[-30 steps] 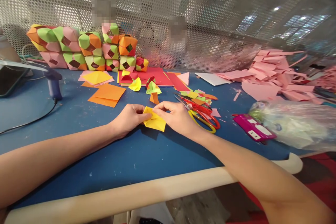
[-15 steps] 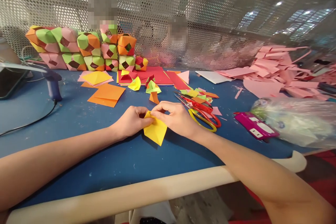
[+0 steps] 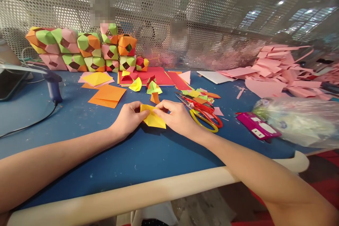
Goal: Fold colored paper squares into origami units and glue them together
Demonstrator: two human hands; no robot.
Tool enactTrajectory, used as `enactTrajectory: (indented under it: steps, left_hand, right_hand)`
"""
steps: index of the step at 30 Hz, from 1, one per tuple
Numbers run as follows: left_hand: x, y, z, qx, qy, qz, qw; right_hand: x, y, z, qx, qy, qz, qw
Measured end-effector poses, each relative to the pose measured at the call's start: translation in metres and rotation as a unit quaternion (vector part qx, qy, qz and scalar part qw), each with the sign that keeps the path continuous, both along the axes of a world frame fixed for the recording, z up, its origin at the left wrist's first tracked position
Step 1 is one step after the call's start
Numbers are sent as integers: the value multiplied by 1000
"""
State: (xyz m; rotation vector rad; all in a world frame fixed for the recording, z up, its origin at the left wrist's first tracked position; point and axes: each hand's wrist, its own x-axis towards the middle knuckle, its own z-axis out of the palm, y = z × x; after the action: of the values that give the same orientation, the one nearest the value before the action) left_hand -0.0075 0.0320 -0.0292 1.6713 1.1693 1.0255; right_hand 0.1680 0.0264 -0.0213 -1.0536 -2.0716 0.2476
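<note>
My left hand [image 3: 129, 117] has its thumb and fingers closed on the left side of a small, folded yellow paper piece [image 3: 155, 122]; my right hand [image 3: 176, 117] pinches its upper right side. The piece sits directly between them, neither hand clearly nearer, long axis running left to right, over the flat blue surface [image 3: 127, 169].

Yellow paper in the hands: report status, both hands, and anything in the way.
Left hand and right hand pinching yellow paper. Paper creased, partly covered by fingers. Scissors near right hand, apart from paper.
</note>
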Motion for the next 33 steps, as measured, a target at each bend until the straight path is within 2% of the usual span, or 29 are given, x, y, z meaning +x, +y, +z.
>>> enactTrajectory:
  steps: [7,12,14,19,23,28,33]
  left_hand:
    - [1,-1,1,22,27,8,999]
    - [2,-3,1,76,63,2,995]
    - [1,-2,1,74,65,12,995]
    - [-1,3,-3,44,33,80,995]
    - [1,2,-5,21,10,73,997]
    - [3,-2,-5,-6,-10,59,998]
    - [1,-2,-3,3,-8,75,997]
  right_hand:
    - [1,1,-2,17,-3,30,999]
    - [2,2,-6,101,-61,65,991]
    - [1,-1,-5,118,-48,69,989]
    - [-1,-4,0,78,0,10,997]
    - [-2,0,-1,73,13,-37,997]
    - [-4,-2,-5,89,48,-30,995]
    - [-7,-7,-8,28,92,4,995]
